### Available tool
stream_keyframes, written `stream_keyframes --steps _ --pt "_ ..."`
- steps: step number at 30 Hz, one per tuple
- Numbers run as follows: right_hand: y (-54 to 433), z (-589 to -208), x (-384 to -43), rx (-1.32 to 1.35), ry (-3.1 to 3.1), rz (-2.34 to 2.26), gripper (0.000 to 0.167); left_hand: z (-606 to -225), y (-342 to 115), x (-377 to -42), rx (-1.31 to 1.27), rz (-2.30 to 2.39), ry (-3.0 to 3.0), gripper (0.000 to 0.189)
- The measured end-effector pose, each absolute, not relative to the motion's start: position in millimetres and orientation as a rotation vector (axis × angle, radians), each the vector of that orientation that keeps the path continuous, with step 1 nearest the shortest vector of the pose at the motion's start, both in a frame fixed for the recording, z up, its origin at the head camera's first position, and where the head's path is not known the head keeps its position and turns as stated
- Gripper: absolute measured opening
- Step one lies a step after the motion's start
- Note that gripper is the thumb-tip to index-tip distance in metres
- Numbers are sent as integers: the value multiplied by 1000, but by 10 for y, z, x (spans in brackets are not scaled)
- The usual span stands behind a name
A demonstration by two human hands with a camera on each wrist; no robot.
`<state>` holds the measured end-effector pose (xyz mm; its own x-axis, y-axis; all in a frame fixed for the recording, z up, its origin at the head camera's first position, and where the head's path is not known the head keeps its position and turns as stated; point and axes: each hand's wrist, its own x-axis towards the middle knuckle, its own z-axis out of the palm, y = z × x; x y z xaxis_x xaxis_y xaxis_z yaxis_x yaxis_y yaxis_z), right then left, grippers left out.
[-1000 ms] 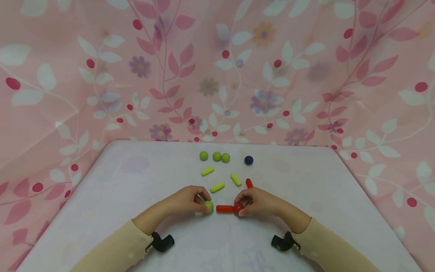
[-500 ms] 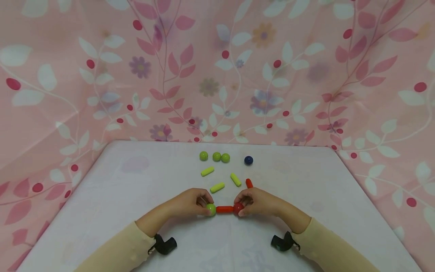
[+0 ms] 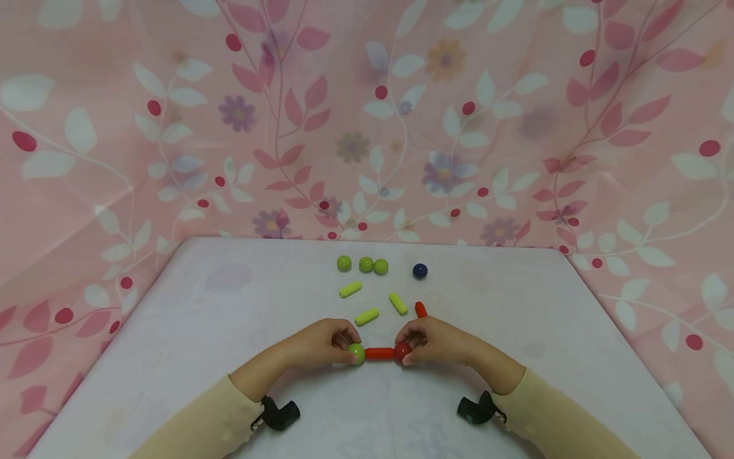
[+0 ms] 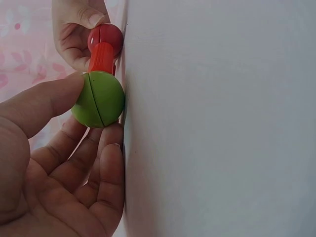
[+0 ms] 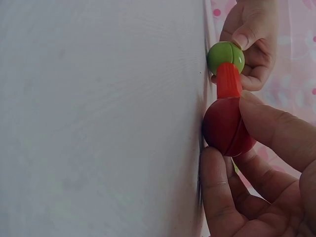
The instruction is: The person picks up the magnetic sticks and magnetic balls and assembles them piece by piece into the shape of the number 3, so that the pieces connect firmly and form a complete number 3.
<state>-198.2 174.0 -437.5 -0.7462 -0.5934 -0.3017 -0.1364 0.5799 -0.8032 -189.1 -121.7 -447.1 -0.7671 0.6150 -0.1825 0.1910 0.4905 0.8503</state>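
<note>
Left hand (image 3: 323,342) has brought green ball (image 3: 358,353) against red rod (image 3: 379,353).

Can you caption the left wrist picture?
The left grip holds a green ball, the right grip a red ball, a red stick between them.

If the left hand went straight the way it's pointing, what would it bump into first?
Probably the red stick: the left hand pinches a green ball, which seems to touch it. Past the stick comes the red ball in the right hand.

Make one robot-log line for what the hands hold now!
left hand: pinches green ball; right hand: pinches red ball; red rod: between balls
</note>
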Motion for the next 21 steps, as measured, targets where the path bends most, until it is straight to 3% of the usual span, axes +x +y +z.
stream_keyframes --steps 21 --pt "1746 -4371 -1991 -579 2259 -1072 30 -4454 -1212 -1881 613 1227 2248 24"
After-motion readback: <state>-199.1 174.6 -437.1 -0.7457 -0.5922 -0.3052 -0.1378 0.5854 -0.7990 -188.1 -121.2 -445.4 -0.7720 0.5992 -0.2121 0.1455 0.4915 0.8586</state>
